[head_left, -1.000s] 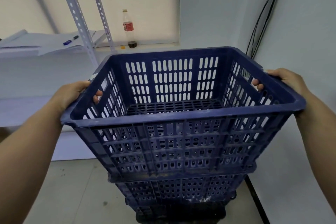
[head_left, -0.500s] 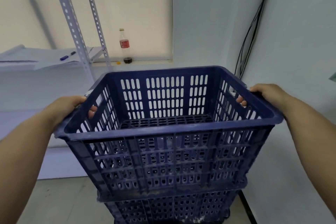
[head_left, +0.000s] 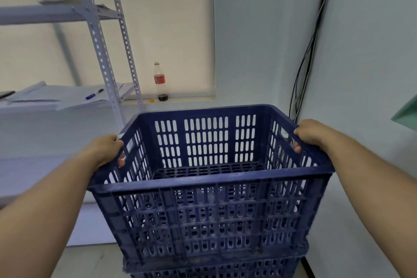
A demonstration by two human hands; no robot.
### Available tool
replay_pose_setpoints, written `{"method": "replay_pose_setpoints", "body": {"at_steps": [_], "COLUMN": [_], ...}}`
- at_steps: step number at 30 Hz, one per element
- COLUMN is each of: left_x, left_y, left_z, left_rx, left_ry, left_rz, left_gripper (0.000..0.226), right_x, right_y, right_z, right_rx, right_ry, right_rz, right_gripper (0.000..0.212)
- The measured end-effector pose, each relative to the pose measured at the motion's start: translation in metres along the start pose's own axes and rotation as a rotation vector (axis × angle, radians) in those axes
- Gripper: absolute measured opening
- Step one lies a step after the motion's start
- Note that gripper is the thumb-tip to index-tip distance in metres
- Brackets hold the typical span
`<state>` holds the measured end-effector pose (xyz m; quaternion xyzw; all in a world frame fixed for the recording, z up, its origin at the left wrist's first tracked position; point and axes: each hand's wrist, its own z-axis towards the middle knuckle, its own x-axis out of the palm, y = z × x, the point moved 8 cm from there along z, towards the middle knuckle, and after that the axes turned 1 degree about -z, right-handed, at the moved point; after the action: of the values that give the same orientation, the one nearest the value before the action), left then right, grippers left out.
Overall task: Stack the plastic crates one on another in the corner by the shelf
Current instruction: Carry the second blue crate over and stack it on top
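Note:
A dark blue slotted plastic crate (head_left: pixel 209 212) fills the middle of the view, empty inside. My left hand (head_left: pixel 106 149) grips its left handle slot, fingers curled through it. My right hand (head_left: pixel 310 134) grips the right handle slot the same way. The crate sits on top of another blue crate (head_left: pixel 214 269), of which only the rim and upper wall show at the bottom edge. Whether the two touch all round I cannot tell. The stack stands in the room's corner, right of the metal shelf (head_left: pixel 101 52).
The shelf holds papers and a blue pen (head_left: pixel 94 94). A cola bottle (head_left: pixel 160 82) and an orange cap stand on the window ledge behind. Black cables (head_left: pixel 311 52) run down the corner wall on the right. Grey floor shows at lower left.
The crate has sunk lower in view and moved away from me toward the corner. The view has tilted upward, so more of the wall and shelf shows. Both hands keep their grip.

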<state>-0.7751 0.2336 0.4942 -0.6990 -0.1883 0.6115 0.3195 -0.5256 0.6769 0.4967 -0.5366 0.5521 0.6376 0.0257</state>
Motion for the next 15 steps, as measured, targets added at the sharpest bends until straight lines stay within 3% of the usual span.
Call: {"method": "replay_pose_setpoints", "body": {"at_steps": [6, 11, 15], "left_x": [0.0, 0.005, 0.014], "left_y": [0.002, 0.001, -0.004], "left_z": [0.006, 0.015, 0.018], "left_rx": [0.055, 0.118, 0.167], "left_ry": [-0.017, -0.033, 0.032], "left_rz": [0.049, 0.314, 0.601], "left_gripper": [0.021, 0.029, 0.067], "right_x": [0.003, 0.007, 0.011], "right_y": [-0.002, -0.001, 0.001], "right_z": [0.018, 0.024, 0.024], "right_rx": [-0.08, -0.13, -0.133], "right_ry": [-0.072, -0.061, -0.082], "right_rz": [-0.061, -0.238, -0.654], "right_gripper": [0.032, 0.039, 0.065]}}
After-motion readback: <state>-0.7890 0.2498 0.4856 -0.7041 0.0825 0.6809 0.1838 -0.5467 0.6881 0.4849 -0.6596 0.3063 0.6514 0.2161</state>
